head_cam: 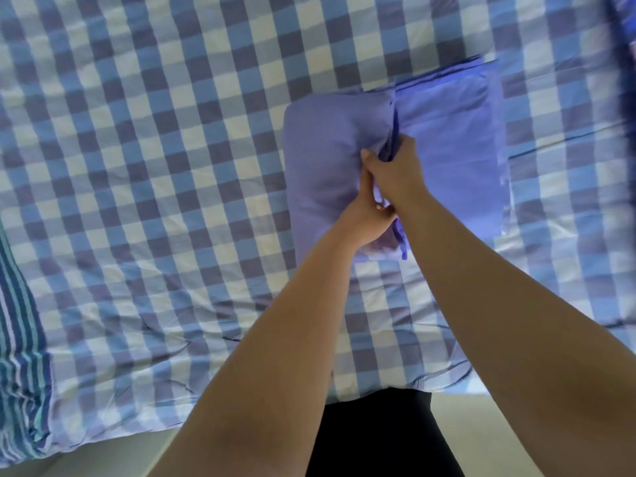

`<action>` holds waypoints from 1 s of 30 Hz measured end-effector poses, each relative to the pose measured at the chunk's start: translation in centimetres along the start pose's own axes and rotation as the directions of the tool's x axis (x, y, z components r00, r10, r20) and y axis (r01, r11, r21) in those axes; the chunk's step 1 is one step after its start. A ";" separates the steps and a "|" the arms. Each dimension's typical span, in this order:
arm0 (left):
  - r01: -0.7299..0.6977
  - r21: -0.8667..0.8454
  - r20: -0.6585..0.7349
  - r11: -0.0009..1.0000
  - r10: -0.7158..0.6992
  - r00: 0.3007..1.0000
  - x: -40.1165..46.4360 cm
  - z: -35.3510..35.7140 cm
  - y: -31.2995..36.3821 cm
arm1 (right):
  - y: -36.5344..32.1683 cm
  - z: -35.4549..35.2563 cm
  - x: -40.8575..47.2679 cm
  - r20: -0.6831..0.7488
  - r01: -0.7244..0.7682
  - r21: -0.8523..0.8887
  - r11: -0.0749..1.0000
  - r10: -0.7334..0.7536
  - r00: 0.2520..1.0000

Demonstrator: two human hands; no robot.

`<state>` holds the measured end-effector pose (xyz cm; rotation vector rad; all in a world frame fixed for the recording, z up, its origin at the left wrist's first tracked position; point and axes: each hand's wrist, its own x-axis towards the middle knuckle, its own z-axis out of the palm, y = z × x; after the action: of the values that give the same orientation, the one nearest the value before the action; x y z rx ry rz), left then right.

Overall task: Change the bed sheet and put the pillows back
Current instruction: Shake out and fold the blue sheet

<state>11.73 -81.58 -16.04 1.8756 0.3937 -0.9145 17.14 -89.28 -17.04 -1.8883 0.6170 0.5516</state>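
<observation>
I see a purple pillowcase [447,146] lying on the checked bed sheet [172,166], right of centre. A pillow [327,160] fills its left part; the right part lies flat and slack. Both of my arms reach forward from the bottom edge and meet at the line where the filled part ends. My right hand [392,166] is curled, its fingers bunching the fabric at that line. My left hand [368,218] sits just beneath it, fingers curled round the same fold. The pillowcase's long axis runs left to right across the bed. A striped cloth [20,356] lies at the left edge.
</observation>
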 end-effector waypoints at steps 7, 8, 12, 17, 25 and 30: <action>0.122 0.105 -0.687 0.987 -0.016 0.726 -2.1 -4.3 -4.7 | -2.2 0.1 1.3 -0.105 0.123 -0.243 0.962 -0.152 0.983; 0.193 -0.086 -0.618 0.977 -0.205 0.759 -1.9 -4.5 -5.8 | -2.4 0.1 0.8 -0.192 0.094 -0.304 0.948 -0.158 0.969; 0.100 -0.430 -0.379 0.897 -0.280 0.882 -1.8 -4.4 -8.1 | -1.6 2.1 -3.7 -0.172 0.220 -0.319 0.922 -0.284 0.943; -0.100 -0.312 -0.447 0.945 -0.053 0.893 -3.9 -3.5 -8.2 | -0.9 3.5 -0.6 0.260 0.282 -0.481 0.830 -0.173 0.950; -0.302 -0.222 -0.571 0.927 0.127 0.811 -6.1 -0.5 -4.2 | 4.2 0.5 -5.5 0.076 0.202 -0.314 0.928 -0.188 0.979; -0.187 0.090 -0.575 0.978 0.204 0.792 -8.4 3.5 -3.1 | 7.6 -2.3 -6.4 0.234 -0.093 0.183 0.979 0.049 0.971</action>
<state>2.72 -82.13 -12.63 2.1572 0.5393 -0.1799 7.63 -92.90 -17.41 -1.5979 0.5663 0.7190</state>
